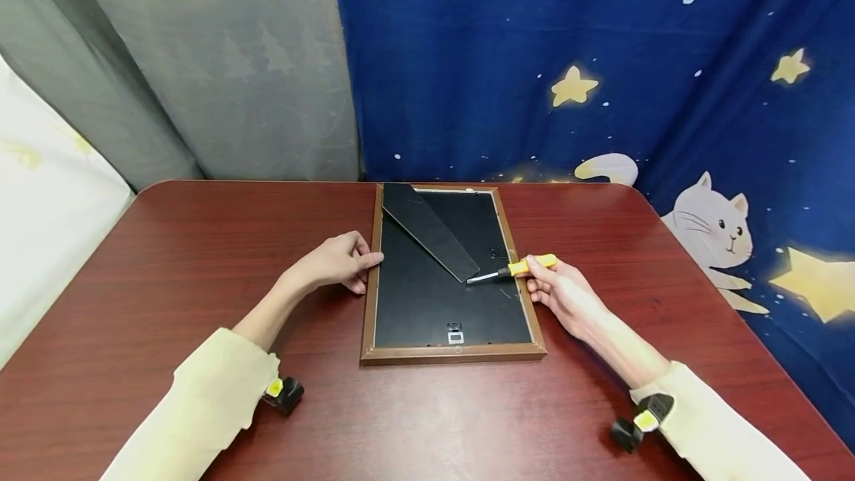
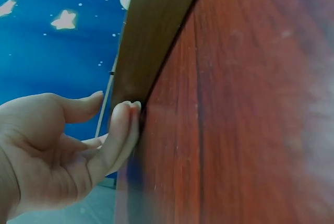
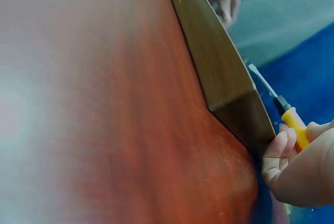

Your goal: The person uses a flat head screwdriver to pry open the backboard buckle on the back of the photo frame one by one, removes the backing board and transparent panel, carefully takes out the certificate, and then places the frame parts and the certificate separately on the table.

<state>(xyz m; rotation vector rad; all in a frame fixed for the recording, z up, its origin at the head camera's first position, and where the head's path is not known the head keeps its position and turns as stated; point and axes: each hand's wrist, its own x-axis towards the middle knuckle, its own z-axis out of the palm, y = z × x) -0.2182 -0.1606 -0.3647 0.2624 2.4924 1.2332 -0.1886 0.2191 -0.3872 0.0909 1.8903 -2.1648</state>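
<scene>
tabletop: red-brown wood; bears the frame and both hands.
picture frame: lies face down mid-tabletop, black backing board seated inside its brown rim, the stand flap lying across it.
left hand: relaxed, fingertips pressing the frame's left edge; judged best kept firm so the frame can't slide.
right hand: grip closed round the screwdriver, which lies over the frame's right edge, tip at the flap's corner; a low, gentle angle seems wise.
</scene>
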